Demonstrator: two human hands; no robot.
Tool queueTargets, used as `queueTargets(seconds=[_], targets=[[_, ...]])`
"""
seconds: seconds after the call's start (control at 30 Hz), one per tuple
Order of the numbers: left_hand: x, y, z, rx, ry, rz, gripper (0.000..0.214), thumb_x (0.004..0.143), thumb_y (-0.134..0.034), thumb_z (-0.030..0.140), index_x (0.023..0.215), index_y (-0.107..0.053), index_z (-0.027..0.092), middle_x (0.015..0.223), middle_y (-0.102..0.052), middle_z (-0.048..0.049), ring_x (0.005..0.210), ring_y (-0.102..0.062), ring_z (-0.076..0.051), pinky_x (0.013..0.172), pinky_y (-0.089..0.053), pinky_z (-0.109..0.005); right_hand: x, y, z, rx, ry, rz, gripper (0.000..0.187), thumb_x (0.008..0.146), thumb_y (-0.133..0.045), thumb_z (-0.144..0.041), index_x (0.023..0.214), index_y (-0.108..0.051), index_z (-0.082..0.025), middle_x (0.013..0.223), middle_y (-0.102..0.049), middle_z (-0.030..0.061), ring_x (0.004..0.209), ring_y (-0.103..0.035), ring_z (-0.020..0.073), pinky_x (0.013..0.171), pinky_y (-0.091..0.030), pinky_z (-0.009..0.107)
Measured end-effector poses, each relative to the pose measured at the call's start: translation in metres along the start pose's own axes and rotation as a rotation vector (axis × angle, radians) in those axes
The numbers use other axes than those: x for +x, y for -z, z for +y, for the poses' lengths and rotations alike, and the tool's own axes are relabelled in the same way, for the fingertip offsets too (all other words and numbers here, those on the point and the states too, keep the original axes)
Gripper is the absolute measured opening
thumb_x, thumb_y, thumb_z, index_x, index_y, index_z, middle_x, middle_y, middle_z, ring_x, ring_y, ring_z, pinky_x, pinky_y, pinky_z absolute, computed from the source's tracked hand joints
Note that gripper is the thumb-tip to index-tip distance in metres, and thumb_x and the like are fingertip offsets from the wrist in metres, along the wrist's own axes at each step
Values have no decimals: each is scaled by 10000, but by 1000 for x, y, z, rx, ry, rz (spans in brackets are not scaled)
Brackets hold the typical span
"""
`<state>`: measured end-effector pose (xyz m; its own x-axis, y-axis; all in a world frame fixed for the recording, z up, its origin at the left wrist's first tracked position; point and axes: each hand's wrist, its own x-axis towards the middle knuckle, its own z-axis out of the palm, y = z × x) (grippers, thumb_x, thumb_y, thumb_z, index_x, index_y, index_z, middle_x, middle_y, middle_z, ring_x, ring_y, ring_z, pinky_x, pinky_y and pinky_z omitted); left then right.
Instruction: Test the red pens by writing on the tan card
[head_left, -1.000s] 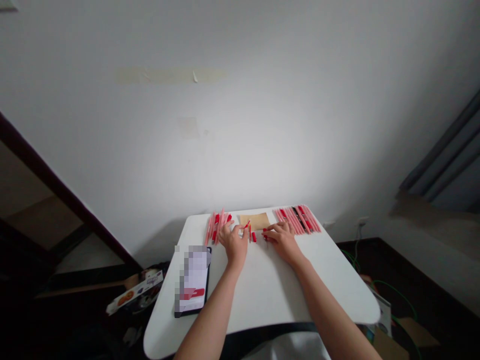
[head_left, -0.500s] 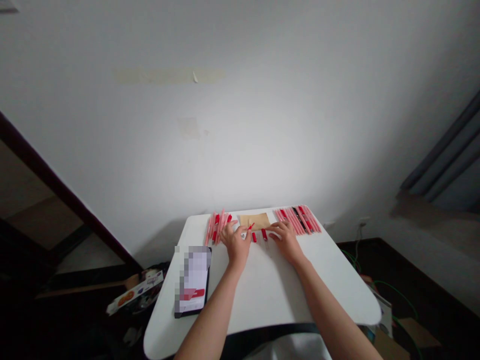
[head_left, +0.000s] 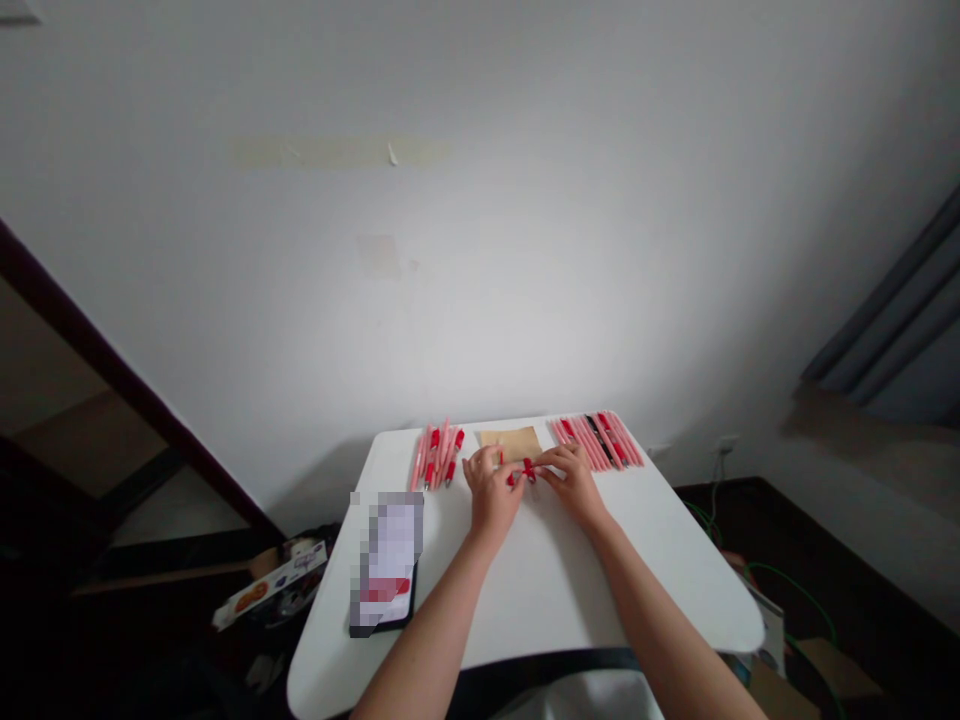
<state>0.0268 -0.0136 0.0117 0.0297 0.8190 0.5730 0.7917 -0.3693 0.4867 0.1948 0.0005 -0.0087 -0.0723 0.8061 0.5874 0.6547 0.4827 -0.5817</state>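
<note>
Near the far side of the white table (head_left: 555, 590), my two hands nearly meet. My left hand (head_left: 495, 495) has its thumb and finger closed on a small red pen part (head_left: 528, 466). The fingertips of my right hand (head_left: 570, 482) pinch at the other end of that part. Another red piece (head_left: 511, 480) shows beside my left fingertips, partly hidden. Just beyond my hands lies a tan sheet (head_left: 517, 441), with a short red piece (head_left: 501, 455) at its near edge. The exact shape of the held part is too small to make out.
A loose bunch of pink and red pens (head_left: 437, 455) lies at the table's far left. At the far right is a row of pink, red and black pens (head_left: 598, 442). A phone (head_left: 388, 560) rests near the left edge. Behind the table stands a wall (head_left: 480, 300).
My left hand has moved right, bringing the small red part over to my right fingertips. My right hand has stayed in nearly the same place, its fingers now closed in on the part.
</note>
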Motion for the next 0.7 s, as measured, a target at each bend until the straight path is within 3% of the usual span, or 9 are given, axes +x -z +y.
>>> queueTargets(seconds=[0.3, 0.7], targets=[[0, 0, -4, 14, 39, 17, 99, 749, -666, 220, 817, -719, 267, 1174, -579, -62, 1188, -460, -257, 1060, -286, -525, 2, 2, 12, 45, -66, 89, 256, 893, -530, -410, 865, -714, -234, 875, -690, 75, 960, -526, 248, 883, -393, 410], [3, -1, -11, 52, 54, 99, 82, 764, -652, 240, 808, -719, 256, 1138, -581, -62, 1130, -464, -251, 1016, -351, -445, -3, 3, 0, -372, -18, -49, 198, 852, -574, -186, 829, -731, -304, 989, -659, 51, 1064, -440, 279, 920, -300, 470]])
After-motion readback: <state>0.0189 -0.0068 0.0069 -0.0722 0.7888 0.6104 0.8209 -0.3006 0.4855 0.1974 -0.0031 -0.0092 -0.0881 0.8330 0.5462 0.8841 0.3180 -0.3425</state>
